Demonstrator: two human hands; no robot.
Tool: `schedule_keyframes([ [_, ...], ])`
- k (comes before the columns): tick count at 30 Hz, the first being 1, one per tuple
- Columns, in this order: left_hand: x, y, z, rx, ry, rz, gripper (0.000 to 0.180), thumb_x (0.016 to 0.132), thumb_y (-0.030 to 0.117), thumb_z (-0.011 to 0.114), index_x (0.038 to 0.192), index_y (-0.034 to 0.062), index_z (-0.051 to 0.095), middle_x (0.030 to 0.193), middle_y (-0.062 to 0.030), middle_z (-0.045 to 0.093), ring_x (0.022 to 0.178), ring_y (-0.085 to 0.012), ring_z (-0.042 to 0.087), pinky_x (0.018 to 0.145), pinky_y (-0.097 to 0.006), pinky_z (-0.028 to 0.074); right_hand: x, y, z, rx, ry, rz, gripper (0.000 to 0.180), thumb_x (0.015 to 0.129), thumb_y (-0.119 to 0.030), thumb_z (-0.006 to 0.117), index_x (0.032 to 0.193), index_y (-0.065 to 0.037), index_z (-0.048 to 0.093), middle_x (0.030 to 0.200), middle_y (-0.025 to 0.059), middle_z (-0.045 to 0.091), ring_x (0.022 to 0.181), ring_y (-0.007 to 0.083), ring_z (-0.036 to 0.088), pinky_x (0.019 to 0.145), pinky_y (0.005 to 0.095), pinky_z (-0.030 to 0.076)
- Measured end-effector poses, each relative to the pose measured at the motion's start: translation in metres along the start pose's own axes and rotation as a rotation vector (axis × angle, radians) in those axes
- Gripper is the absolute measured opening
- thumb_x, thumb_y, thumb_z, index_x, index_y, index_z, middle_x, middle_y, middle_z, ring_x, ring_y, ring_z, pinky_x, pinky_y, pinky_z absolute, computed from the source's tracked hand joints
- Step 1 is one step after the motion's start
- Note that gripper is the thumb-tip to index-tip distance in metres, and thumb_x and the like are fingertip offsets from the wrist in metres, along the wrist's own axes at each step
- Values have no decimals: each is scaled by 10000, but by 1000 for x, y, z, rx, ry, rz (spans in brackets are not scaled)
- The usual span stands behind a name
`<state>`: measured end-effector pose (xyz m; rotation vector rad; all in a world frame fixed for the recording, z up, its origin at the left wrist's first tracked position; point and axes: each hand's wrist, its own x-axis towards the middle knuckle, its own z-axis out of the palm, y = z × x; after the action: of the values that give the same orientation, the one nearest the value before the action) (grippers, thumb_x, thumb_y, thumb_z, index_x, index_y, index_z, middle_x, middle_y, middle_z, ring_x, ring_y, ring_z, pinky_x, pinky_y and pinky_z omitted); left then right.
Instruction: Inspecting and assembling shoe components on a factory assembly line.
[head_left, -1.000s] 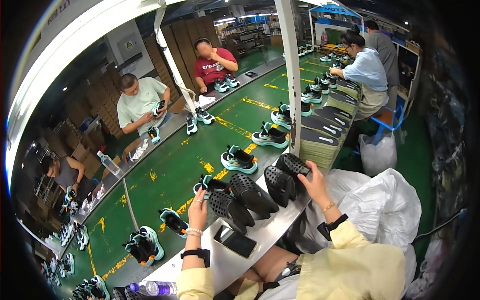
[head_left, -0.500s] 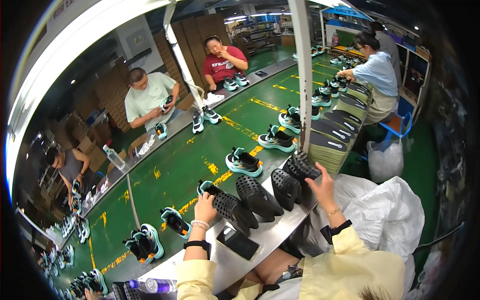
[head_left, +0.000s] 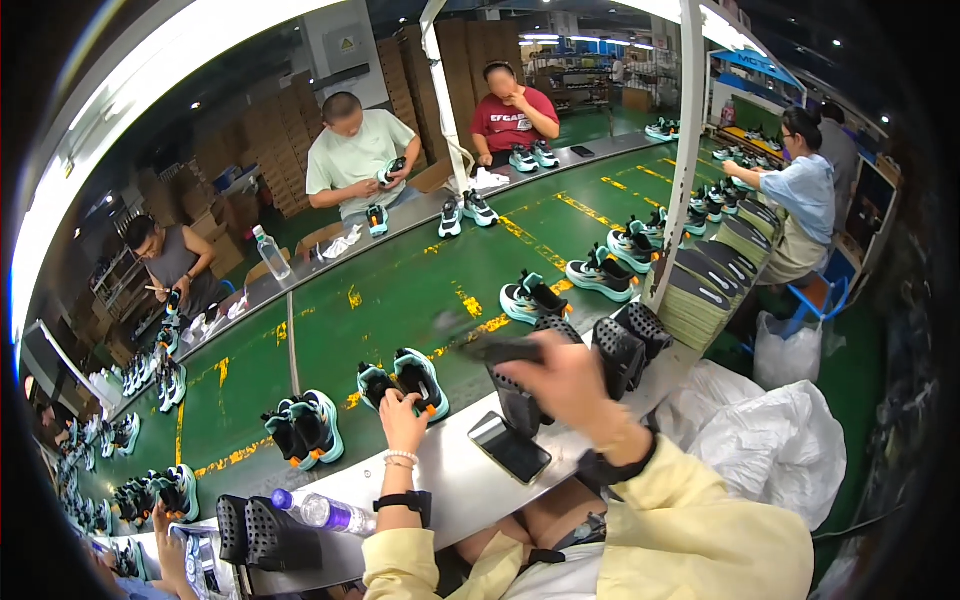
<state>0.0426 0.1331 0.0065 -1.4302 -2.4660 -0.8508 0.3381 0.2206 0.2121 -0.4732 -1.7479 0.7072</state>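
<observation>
My left hand reaches onto the green conveyor belt and grips the heel of a teal-and-black sneaker, one of a pair with its mate beside it. My right hand is raised over the grey ledge and holds a black insole, blurred by motion. A row of upright black insoles stands just right of that hand. Both my sleeves are pale yellow.
A dark phone lies on the ledge and a water bottle lies at its left. More sneaker pairs ride the belt. Other people work across it. A white plastic bag sits at my right.
My left hand left the insole row and moved left onto the sneaker pair. My right hand pulled one insole from the row and swung it left.
</observation>
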Motion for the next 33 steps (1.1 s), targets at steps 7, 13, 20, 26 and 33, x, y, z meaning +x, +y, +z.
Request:
schedule_keyframes([
  [7, -6, -1, 14, 2, 91, 40, 337, 665, 165, 799, 994, 146, 729, 1038, -68, 534, 1047, -290, 502, 1015, -426, 384, 10, 41, 167, -597, -703, 52, 235, 744, -232, 780, 854, -30, 728, 824, 174, 703, 829, 325, 715, 720, 387, 586],
  [13, -20, -18, 19, 1, 129, 58, 351, 681, 178, 781, 1020, 105, 731, 1072, -91, 564, 1080, -315, 495, 1056, -456, 355, -5, 91, 252, -708, -750, 84, 169, 735, -158, 746, 873, -65, 769, 874, 136, 744, 851, 296, 741, 720, 385, 607],
  [20, -18, -13, 16, 5, 160, 63, 324, 694, 198, 783, 956, 14, 731, 1113, -117, 582, 1106, -333, 490, 1039, -456, 355, -35, 136, 285, -935, -692, -247, 100, 806, -172, 668, 779, -141, 760, 768, 37, 737, 751, 185, 731, 609, 315, 571],
  [26, -17, -15, 16, 2, 148, 74, 298, 733, 151, 712, 989, -1, 695, 1117, -138, 581, 1102, -356, 488, 1040, -465, 355, -40, 147, 313, -942, -706, 17, 127, 845, -167, 651, 790, -157, 765, 803, 42, 749, 760, 184, 741, 594, 313, 574],
  [33, -21, -22, 23, -3, 176, 69, 273, 745, 82, 666, 999, -18, 676, 1156, -151, 570, 1091, -367, 488, 1054, -471, 347, -50, 163, 339, -923, -663, 304, 152, 889, -159, 627, 870, -141, 776, 874, 68, 761, 780, 201, 747, 618, 339, 593],
])
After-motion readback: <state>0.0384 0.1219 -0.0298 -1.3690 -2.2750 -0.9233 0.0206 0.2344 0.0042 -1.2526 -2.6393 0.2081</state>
